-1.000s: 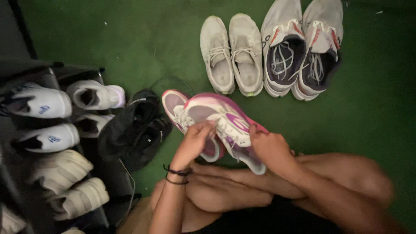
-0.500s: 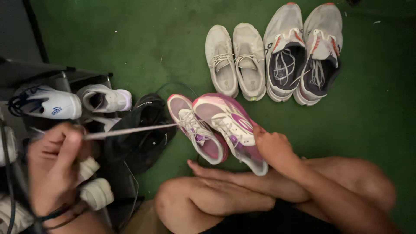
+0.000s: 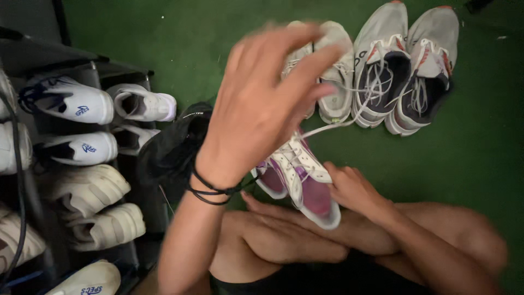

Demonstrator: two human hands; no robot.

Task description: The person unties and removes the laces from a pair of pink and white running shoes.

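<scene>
In the head view the left hand (image 3: 267,104) is raised close to the camera at the centre top of the frame, blurred, its fingers spread wide and holding nothing that can be made out; black bands (image 3: 213,188) circle its wrist; a white lace (image 3: 333,125) runs from behind the hand toward the right, though whether the fingers touch it cannot be told. Below it, at centre, the pink and white shoe (image 3: 305,186) lies tilted over the person's crossed legs (image 3: 284,240), with a second shoe of the same colours just beside it on the left; the right hand (image 3: 355,188) rests against the shoe's right side, fingers curled on its edge. In the upper right of the frame a grey and dark pair of trainers (image 3: 404,71) stands on the green floor (image 3: 480,164), beside a pale pair (image 3: 335,76) partly hidden by the raised hand; a black bag (image 3: 172,147) lies left of centre; along the left edge a shoe rack (image 3: 82,65) holds white shoes (image 3: 76,104) in rows.
</scene>
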